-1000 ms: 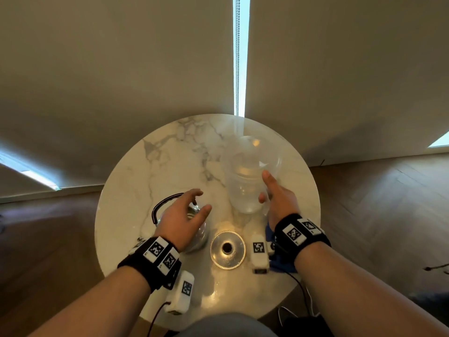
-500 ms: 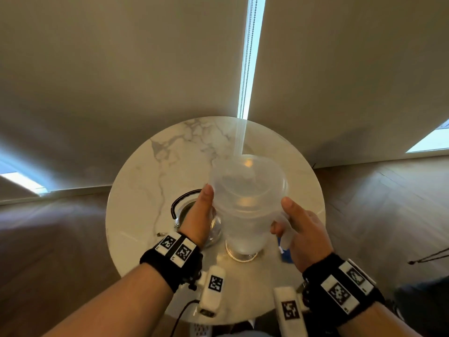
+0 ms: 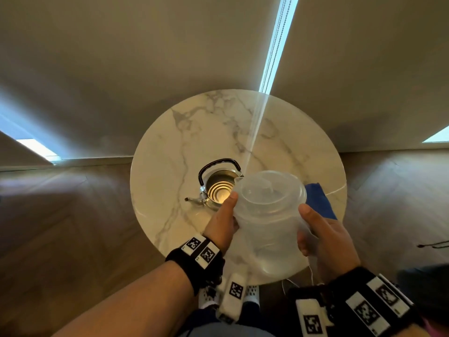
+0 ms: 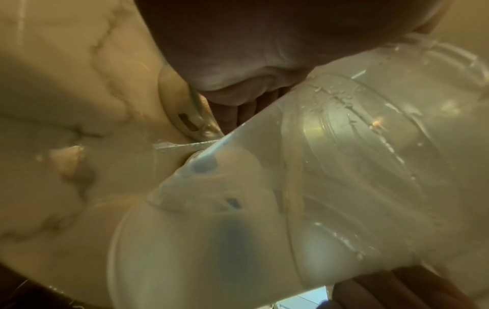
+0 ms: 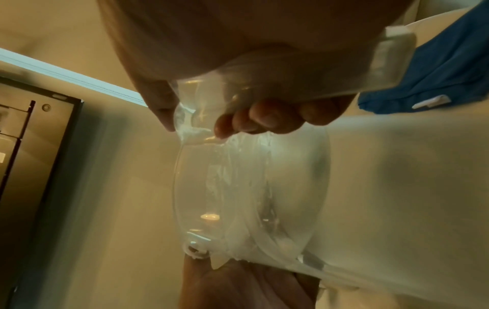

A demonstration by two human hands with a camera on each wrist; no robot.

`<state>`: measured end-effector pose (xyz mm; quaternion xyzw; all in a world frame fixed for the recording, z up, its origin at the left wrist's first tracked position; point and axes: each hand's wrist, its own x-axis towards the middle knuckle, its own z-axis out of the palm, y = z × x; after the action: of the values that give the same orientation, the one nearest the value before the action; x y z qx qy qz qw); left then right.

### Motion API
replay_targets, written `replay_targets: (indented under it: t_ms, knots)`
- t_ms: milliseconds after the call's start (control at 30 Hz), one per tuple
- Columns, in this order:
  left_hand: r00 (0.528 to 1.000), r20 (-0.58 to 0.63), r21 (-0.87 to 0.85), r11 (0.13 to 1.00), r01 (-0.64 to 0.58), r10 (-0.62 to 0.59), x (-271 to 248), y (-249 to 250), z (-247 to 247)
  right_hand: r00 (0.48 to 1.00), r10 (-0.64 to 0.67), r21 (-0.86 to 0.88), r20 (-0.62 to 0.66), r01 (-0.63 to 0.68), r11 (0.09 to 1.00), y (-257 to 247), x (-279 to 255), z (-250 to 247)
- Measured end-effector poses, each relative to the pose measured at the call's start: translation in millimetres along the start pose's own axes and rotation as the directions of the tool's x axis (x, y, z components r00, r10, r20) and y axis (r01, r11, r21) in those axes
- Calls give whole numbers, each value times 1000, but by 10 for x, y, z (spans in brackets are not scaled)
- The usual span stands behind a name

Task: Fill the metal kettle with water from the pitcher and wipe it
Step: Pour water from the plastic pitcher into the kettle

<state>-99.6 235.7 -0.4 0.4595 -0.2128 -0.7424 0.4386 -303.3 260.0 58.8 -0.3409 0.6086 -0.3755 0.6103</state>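
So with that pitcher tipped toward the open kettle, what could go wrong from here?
The pitcher has a lid on and its spout sits just at the kettle rim, so water might miss and run over the marble table. The left hand only supports the side, so that grip could slip. A spill could also reach the blue cloth.

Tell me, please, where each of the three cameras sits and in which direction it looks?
Head: on the head, looking down at the table, open kettle, pitcher; both forearms and hands show.
Left wrist: under the left hand, looking along it at the pitcher's side; the palm shows.
Right wrist: under the right hand, facing the pitcher; fingers curl round its handle.
All three views share the pitcher.
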Motion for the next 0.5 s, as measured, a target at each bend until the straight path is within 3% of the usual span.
replay_targets:
  t_ms: [333,500]
  knots:
    - [969,-209,-49,991,126,-133,176,-211,-138,998,52,-156,-28,-55,986,-7,228,80]
    - [956,-260,-57,991,125,-135,242,-217,-164,993,106,-203,-48,-113,973,-79,359,172]
